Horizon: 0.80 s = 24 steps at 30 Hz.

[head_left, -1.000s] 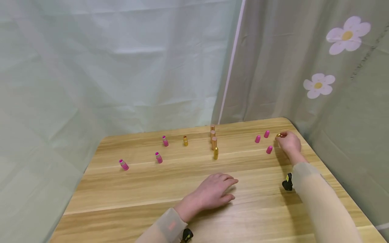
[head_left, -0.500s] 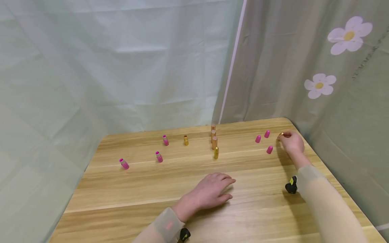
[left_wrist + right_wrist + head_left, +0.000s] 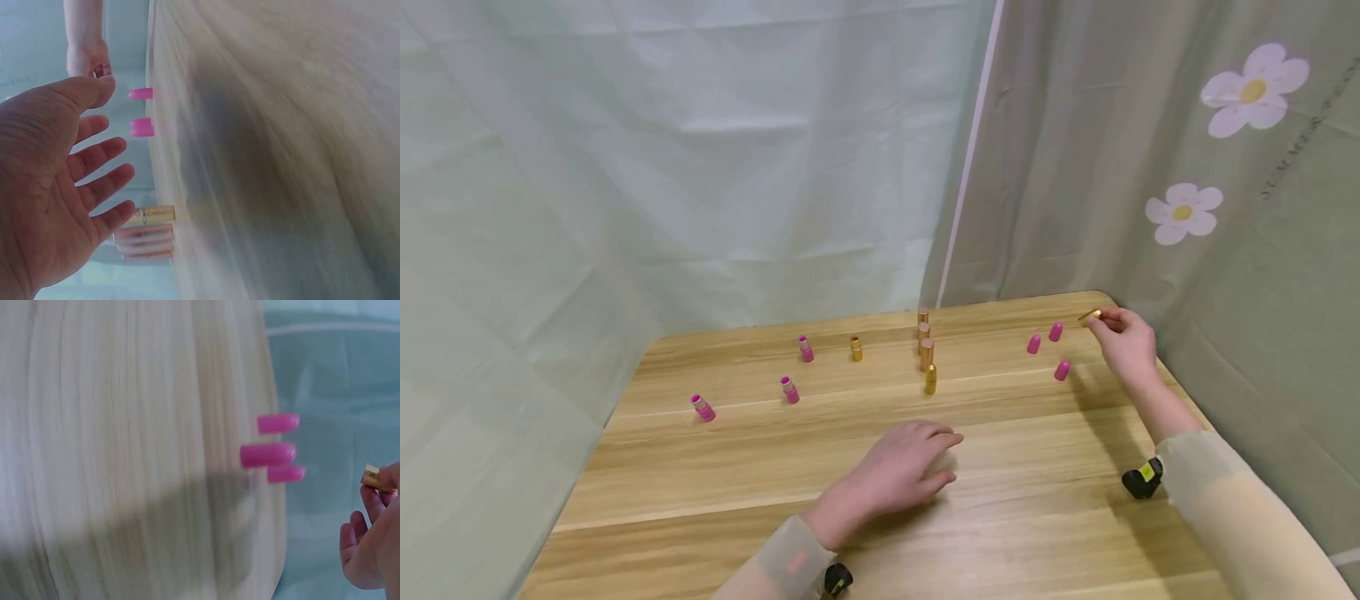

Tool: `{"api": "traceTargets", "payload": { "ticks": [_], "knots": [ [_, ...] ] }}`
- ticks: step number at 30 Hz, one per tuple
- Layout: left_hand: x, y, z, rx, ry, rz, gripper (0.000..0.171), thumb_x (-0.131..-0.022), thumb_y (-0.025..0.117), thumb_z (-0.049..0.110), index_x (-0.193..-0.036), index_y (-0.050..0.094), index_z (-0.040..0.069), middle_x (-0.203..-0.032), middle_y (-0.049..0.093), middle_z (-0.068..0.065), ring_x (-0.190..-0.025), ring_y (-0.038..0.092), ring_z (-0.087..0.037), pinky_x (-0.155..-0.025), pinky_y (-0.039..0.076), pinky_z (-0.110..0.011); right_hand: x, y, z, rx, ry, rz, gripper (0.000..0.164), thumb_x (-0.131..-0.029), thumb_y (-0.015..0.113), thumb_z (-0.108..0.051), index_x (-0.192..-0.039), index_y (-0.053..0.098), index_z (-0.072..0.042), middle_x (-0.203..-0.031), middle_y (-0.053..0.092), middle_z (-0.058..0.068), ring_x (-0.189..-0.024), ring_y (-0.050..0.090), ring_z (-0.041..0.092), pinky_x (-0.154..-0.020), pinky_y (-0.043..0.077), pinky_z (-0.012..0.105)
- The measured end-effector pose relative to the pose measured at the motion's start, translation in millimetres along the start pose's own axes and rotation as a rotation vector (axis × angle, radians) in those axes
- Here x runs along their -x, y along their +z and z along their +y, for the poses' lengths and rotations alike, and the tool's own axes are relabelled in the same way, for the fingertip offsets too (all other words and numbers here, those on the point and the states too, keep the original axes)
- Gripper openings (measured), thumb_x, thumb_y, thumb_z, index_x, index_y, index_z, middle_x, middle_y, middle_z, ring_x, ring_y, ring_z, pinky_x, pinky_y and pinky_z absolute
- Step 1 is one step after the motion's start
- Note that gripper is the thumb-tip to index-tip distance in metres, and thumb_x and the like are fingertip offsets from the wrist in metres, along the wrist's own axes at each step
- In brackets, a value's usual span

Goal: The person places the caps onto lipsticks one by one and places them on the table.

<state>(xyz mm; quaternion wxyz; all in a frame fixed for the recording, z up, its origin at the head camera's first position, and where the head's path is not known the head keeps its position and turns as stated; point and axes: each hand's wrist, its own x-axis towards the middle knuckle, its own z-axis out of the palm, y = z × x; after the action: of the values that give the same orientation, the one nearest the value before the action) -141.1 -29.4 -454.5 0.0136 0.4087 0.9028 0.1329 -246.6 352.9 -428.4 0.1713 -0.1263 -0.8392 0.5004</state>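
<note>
My right hand (image 3: 1127,346) pinches a small gold lipstick cap (image 3: 1087,317) between thumb and fingertips, raised above the table's far right corner. In the right wrist view the cap (image 3: 371,477) pokes out past the thumb, its rear part hidden by the fingers. Three pink caps (image 3: 1062,371) stand upright on the table, left of that hand. Palm down over the middle, my left hand (image 3: 891,468) has its fingers loosely extended and holds nothing. Beyond it stand a closed gold lipstick tube (image 3: 931,380) and a row of copper-coloured tubes (image 3: 927,356).
An uncapped gold tube base (image 3: 857,349) stands left of the copper row. Farther left are three uncapped pink-and-silver tube bases (image 3: 790,390). The wooden table (image 3: 700,475) is bordered by a pale curtain (image 3: 775,167) behind and at both sides.
My right hand has lifted the gold cap up off the table and drawn slightly to the right; the cap has tilted nearly level. My left hand has shifted a little left.
</note>
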Motion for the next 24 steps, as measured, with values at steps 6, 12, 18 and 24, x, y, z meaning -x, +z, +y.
{"api": "traceTargets", "payload": {
  "ticks": [6,12,18,24],
  "knots": [
    [7.5,-2.7,-8.2,-0.003,-0.018,0.026,0.051,-0.101,0.065,0.038,-0.147,0.055,0.017,-0.145,0.057,-0.001,-0.135,0.05,-0.022,-0.115,0.037,-0.044,20,9,-19,-0.15,-0.038,-0.073,0.048,-0.099,0.069,-0.031,-0.128,0.06,0.006,-0.092,0.062,-0.02,-0.092,0.058,-0.002,-0.077,0.045,0.015],
    [21.2,-7.8,-18.7,0.019,-0.097,0.071,0.05,-0.1,0.066,0.036,-0.145,0.057,0.016,-0.144,0.057,0.0,-0.134,0.05,-0.024,-0.115,0.036,-0.045,40,24,-37,-0.207,-0.023,-0.187,0.053,-0.1,0.068,-0.036,-0.133,0.059,0.004,-0.099,0.066,-0.015,-0.1,0.06,0.007,-0.08,0.047,0.017],
    [37.4,-8.7,-32.7,0.044,-0.158,0.109,0.049,-0.1,0.067,0.036,-0.144,0.058,0.015,-0.143,0.058,-0.002,-0.133,0.051,-0.026,-0.114,0.037,-0.048,60,44,-43,-0.337,0.038,-0.324,0.049,-0.101,0.068,-0.031,-0.131,0.057,0.005,-0.103,0.068,-0.011,-0.098,0.06,0.007,-0.078,0.054,0.023],
    [49.8,-7.9,-41.3,0.057,-0.202,0.136,0.049,-0.099,0.068,0.035,-0.142,0.059,0.013,-0.141,0.06,-0.005,-0.133,0.051,-0.028,-0.113,0.038,-0.051,81,68,-37,-0.549,0.192,-0.452,0.034,-0.104,0.063,-0.02,-0.127,0.056,0.003,-0.101,0.071,-0.01,-0.1,0.066,0.005,-0.098,0.052,0.031]
  ]
}}
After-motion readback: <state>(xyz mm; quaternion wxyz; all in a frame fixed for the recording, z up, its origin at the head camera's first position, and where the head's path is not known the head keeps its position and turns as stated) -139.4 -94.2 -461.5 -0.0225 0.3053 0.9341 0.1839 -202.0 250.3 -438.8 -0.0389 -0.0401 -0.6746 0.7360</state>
